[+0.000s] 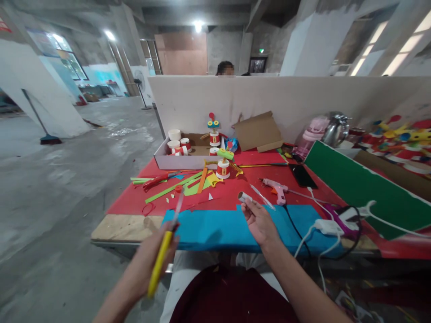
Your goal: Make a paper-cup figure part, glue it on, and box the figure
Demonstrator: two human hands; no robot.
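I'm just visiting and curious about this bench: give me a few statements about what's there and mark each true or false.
1. The left hand holds a yellow-handled tool. True.
2. The right hand is empty. False: it holds a small tube.
3. A pink glue gun lies on the table. True.
4. The phone lies left of the glue gun. False: the phone lies to its right.
5. Cups sit in the box. True.

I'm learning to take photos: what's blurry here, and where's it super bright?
In the head view, the left grip and its yellow-handled tool look smeared, probably from moving; same head view, the right grip looks crisper; head view again, a ceiling light glares white.
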